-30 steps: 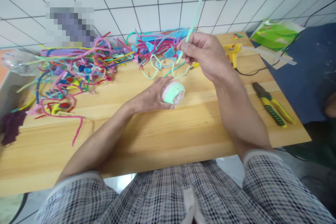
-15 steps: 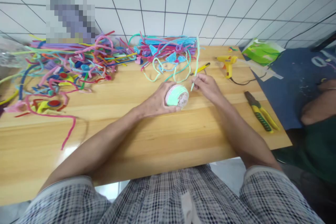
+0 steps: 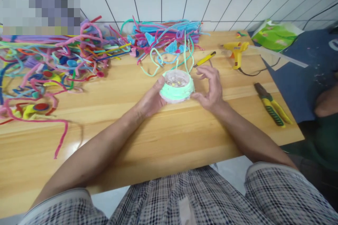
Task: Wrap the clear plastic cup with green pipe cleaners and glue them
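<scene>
A small round bowl [image 3: 177,93], wrapped in mint-green and pale pink pipe cleaner, stands with its opening up in the middle of the table. Its inside looks whitish, with yellowish specks. My left hand [image 3: 152,100] grips the bowl's left side, thumb near the rim. On the other side my right hand [image 3: 211,86] is open, fingers curved and apart, its thumb close to the bowl's wall; whether it touches I cannot tell. Behind the bowl, a pale green pipe cleaner [image 3: 185,51] reaches back among curled green and blue ones.
Tangled pipe cleaners [image 3: 63,59] cover the left and back of the table. A yellow utility knife [image 3: 206,58], yellow glue gun [image 3: 236,52] and pliers [image 3: 271,107] lie rightward. A green package [image 3: 276,37] is at the back right. Another person's arm [image 3: 327,102] shows at right.
My right hand has let go of the pale green pipe cleaner, which now lies behind the bowl. The bowl has turned from tilted to opening up, and my right hand has come beside it.
</scene>
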`<state>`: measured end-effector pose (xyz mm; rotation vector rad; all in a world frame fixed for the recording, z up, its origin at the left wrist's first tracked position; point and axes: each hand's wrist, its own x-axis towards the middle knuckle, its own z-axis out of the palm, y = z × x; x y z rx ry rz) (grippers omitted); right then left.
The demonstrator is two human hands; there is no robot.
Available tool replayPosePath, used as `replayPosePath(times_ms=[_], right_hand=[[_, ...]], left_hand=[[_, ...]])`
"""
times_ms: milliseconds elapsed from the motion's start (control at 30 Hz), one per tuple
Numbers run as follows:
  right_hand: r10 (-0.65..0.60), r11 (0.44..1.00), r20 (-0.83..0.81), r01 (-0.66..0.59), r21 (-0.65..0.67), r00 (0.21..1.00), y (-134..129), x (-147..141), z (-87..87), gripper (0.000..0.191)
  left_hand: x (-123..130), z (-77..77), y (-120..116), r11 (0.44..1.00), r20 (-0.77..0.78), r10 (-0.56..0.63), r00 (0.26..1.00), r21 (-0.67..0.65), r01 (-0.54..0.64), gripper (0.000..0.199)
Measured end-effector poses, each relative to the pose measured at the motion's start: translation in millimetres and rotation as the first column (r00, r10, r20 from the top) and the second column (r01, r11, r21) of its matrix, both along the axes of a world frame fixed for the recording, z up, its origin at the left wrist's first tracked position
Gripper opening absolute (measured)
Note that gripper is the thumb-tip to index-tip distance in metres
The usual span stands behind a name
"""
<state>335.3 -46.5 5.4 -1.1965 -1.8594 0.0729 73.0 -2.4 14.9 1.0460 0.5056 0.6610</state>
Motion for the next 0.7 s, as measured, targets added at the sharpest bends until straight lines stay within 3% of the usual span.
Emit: replayPosePath(times_ms=[133, 300, 500, 567, 700], right_hand=[[0.120, 0.986, -0.026, -0.122, -0.111, 0.992, -8, -10, 3.3, 0.095], [0.176, 0.963, -0.085, -0.189, -0.192, 0.981, -6, -11, 1.9, 0.076], [0.214, 0.950, -0.117, -0.234, -0.205, 0.970, -1, -8, -3.4, 0.089], [0.197, 0.948, -0.132, -0.223, -0.229, 0.972, 0, -8, -4.1, 0.093], [0.184, 0.955, -0.157, -0.215, -0.207, 0.970, 0, -10, -7.2, 0.088]], left_hand=[[-6, 7.5, 6, 0.992, -0.079, -0.124, 0.989, 0.019, 0.126, 0.105], [-11, 2.8, 7, 0.976, -0.088, -0.178, 0.980, 0.115, 0.187, 0.113], [-6, -18.8, 10, 0.971, -0.119, 0.107, 0.987, 0.227, -0.078, 0.129], [-5, -24.3, 11, 0.930, -0.134, 0.184, 0.974, 0.345, -0.128, 0.133], [-3, -25.9, 8, 0.797, -0.132, 0.279, 0.951, 0.585, -0.152, 0.136]])
